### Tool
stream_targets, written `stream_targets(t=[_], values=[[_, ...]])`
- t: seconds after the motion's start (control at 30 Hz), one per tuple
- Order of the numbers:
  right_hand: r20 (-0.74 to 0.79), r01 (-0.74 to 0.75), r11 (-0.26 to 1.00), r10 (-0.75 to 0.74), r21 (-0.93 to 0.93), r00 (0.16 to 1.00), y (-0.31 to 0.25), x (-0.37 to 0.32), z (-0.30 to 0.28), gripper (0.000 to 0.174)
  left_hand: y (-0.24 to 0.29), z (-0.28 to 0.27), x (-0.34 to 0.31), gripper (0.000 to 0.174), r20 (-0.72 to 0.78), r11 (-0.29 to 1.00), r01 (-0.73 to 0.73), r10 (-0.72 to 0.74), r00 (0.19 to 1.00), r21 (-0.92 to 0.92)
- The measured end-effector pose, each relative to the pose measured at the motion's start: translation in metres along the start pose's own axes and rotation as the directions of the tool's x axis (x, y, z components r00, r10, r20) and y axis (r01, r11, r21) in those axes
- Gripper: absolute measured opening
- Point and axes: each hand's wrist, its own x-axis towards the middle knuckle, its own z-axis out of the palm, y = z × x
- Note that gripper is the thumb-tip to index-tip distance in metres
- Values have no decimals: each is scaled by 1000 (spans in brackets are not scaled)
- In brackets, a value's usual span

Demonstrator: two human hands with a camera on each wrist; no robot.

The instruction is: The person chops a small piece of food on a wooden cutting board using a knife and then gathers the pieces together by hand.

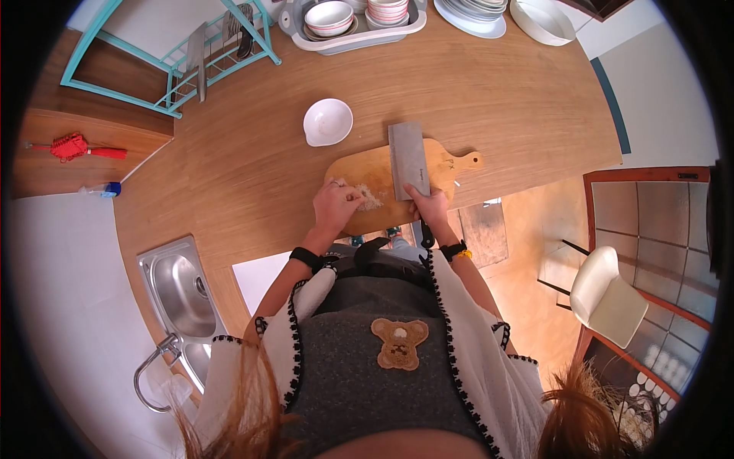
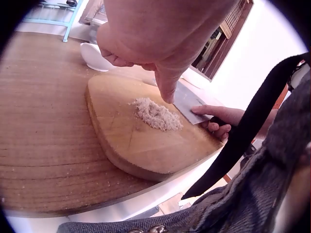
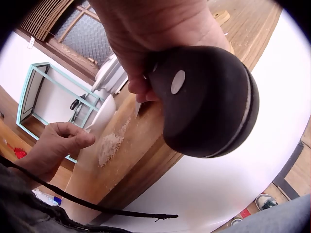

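Your right hand [image 1: 430, 208] grips the cleaver [image 1: 408, 157], its broad blade over the wooden cutting board [image 1: 367, 166] on the desk [image 1: 252, 153]. Your left hand [image 1: 335, 206] is closed, fingers curled, by the minced food [image 2: 158, 115] on the board. The blade's lettering is too small to read.

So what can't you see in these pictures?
- What the pale minced food is: bits too small, every view.
- The small writing on the cleaver: too small, head view.
- Whether the left hand pinches a crumb: too small, head view.
- Most of the blade: hidden behind the right hand and handle, right wrist view.
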Motion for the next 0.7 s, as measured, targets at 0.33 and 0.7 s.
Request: stream_targets(t=[0.33, 0.7], values=[[-15, 6, 1000, -6, -21, 1000, 4, 2, 1, 35, 0, 7, -4, 6, -53, 999, 24, -26, 998, -36], [-14, 39, 999, -39, -5, 999, 1, -2, 1, 36, -3, 12, -9, 8, -109, 998, -50, 52, 993, 27]])
